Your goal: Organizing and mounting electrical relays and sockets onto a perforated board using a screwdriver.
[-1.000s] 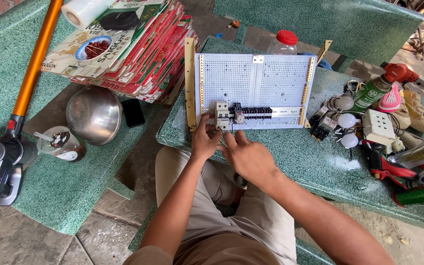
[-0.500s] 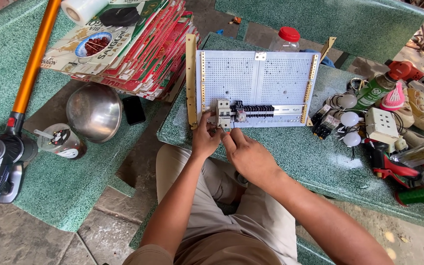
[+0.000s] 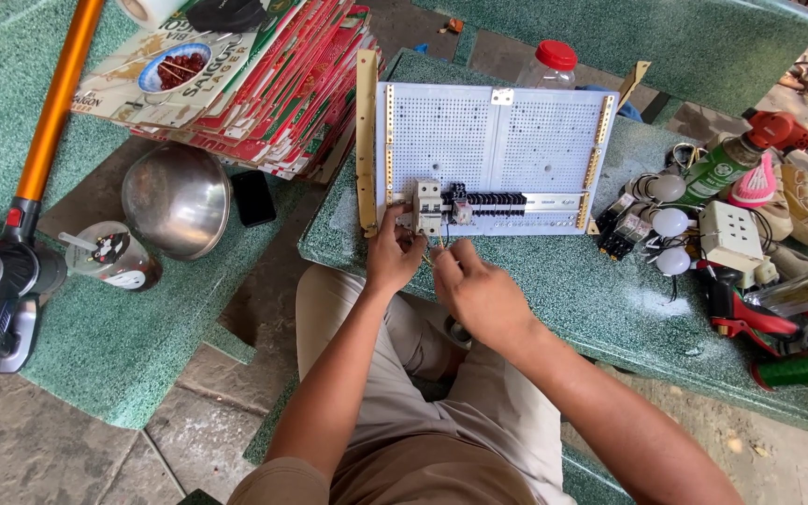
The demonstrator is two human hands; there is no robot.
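A white perforated panel [image 3: 497, 131] with brass side strips lies on the green stone bench [image 3: 554, 299] in front of me. Along its lower edge runs a rail with a pale circuit breaker [image 3: 426, 206] and a row of black terminal blocks [image 3: 496, 201]. My left hand [image 3: 393, 254] reaches up to the underside of the breaker, fingertips touching it. My right hand [image 3: 475, 288] is just below and to the right, fingers pinched on a thin wire [image 3: 447, 239] that leads up to the breaker.
To the right lie white bulbs [image 3: 670, 223], a white socket box [image 3: 729, 236], a green spray can [image 3: 714, 170], red-handled pliers [image 3: 750, 313] and a plastic bottle [image 3: 548, 65]. On the left are flattened cartons [image 3: 236, 75], a steel bowl [image 3: 176, 198], a phone [image 3: 254, 197], a cup [image 3: 109, 254] and a stick vacuum [image 3: 2, 281].
Both hands stay under the breaker. My right hand has drawn slightly down and right, away from the left one.
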